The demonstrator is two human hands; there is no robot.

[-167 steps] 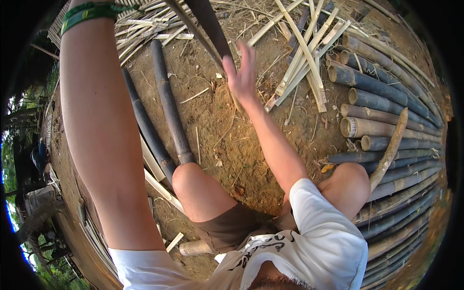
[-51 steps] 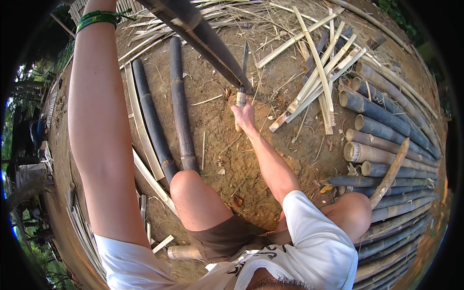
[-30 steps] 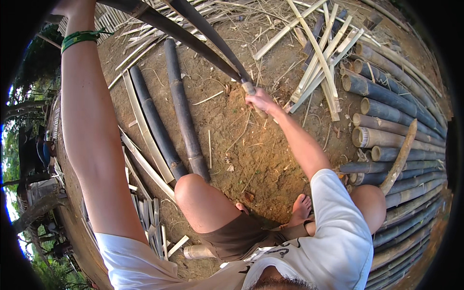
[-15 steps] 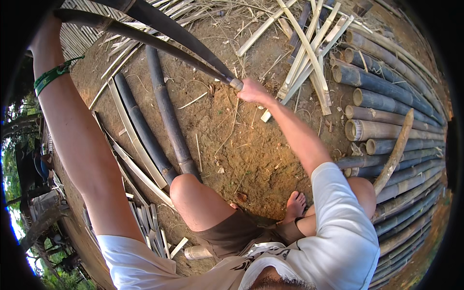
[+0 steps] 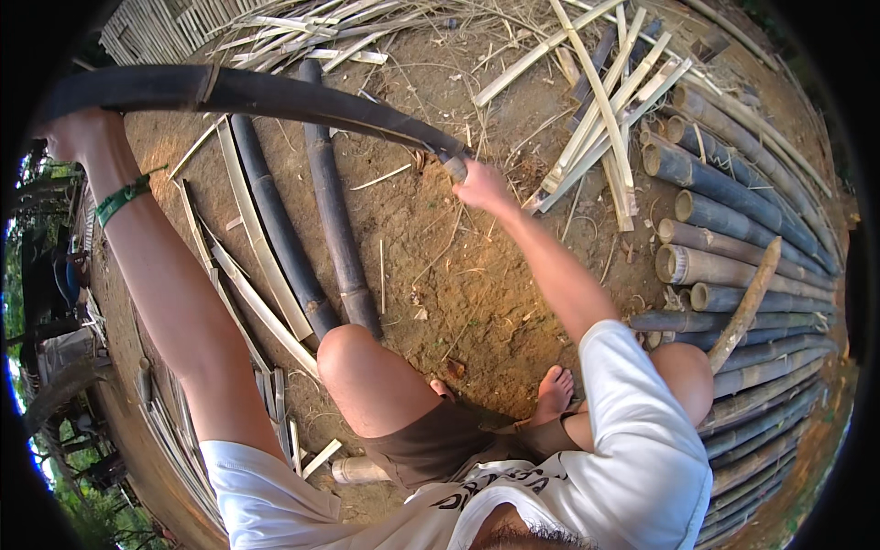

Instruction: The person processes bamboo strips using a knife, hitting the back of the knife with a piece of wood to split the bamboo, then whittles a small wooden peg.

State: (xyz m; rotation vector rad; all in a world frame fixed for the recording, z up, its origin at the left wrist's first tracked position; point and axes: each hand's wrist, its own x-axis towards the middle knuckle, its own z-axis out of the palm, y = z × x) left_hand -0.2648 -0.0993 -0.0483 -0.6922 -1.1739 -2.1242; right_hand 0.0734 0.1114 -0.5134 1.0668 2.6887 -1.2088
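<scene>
A long, dark bamboo piece (image 5: 275, 96) arches across the top of the view, from the far left to a point above the middle of the ground. At its left end my left hand (image 5: 81, 136) is closed round it from below, with the fingertips partly lost at the dark rim. My right hand (image 5: 483, 187) grips the tan handle of a knife (image 5: 456, 169) at the bamboo's near right end. The knife's blade is mostly hidden against the bamboo. My left arm is stretched far out; my right arm is bent less high, reaching forward.
Two dark bamboo poles (image 5: 341, 220) lie on the dirt by my left knee, beside pale split strips (image 5: 261, 225). Stacked bamboo poles (image 5: 733, 266) fill the right side, with a bent stick (image 5: 747, 298) standing before them. More split strips (image 5: 596, 110) lie crossed ahead.
The two spread lengths of bamboo now appear as one band, lower on the left. My left hand has come down slightly; my right hand has shifted a little right and down.
</scene>
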